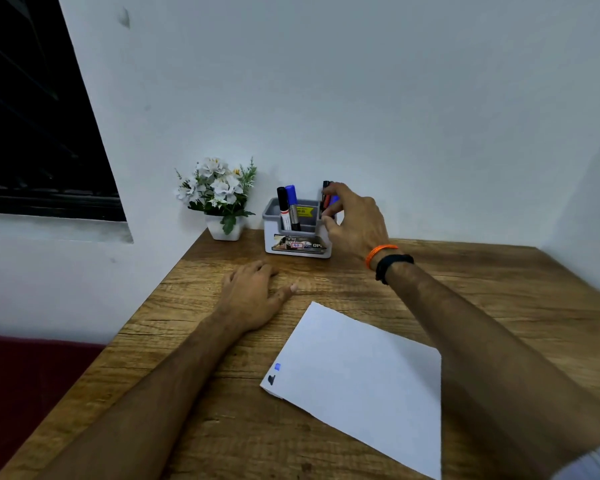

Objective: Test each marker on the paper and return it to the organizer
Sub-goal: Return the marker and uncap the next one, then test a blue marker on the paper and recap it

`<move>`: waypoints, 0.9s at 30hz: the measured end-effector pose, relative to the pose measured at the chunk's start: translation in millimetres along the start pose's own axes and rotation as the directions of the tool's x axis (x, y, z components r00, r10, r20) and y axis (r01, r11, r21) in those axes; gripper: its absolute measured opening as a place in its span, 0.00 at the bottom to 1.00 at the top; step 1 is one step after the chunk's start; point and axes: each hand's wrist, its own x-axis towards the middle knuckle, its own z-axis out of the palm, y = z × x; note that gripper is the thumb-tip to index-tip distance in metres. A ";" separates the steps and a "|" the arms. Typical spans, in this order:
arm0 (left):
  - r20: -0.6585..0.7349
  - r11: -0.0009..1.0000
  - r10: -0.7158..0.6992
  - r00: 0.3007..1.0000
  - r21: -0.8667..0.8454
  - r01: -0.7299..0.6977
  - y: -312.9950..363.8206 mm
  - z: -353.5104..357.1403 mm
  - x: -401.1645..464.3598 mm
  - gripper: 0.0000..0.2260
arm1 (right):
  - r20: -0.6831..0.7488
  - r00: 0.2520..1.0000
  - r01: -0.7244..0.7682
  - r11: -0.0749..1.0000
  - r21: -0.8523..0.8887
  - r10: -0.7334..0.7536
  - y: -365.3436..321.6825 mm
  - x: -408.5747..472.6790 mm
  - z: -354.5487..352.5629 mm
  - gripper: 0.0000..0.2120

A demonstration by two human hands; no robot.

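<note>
Markers: red and blue plastic markers [329,200] upright in grey-and-white plastic organizer [297,237].
Right hand [355,221]: fingers curled round those markers; pull 1 straight up.
Left hand [253,292]: flat, relaxed on table, holding nothing.

On my feed, the person's body as it appears:

- Left forearm [146,386]: bare from the frame edge to the wrist; nothing worn on it.
- Left hand [253,296]: no rings or bands that I can make out.
- Right forearm [482,334]: bare along most of its length.
- Orange band [378,253]: thin, thread-like, looped round the right wrist.
- Black band [392,266]: wider, just beside the orange one, on the arm side.
- Sleeve edge [589,460]: pale grey-white fabric at the lower right corner.
- Right hand [355,220]: no rings visible.
</note>
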 end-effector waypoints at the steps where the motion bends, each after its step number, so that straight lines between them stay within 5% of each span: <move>1: 0.006 1.000 -0.007 1.000 0.003 0.007 0.9 -1.1 0.7 0.29 | 0.005 1.000 -0.011 1.000 -0.001 0.011 1.8 -2.7 -2.5 0.22; 27: -0.054 0.997 0.073 0.996 -0.018 -0.074 25.1 19.6 21.1 0.24 | -0.095 0.936 -0.341 0.940 -0.006 0.339 19.2 18.2 14.0 0.15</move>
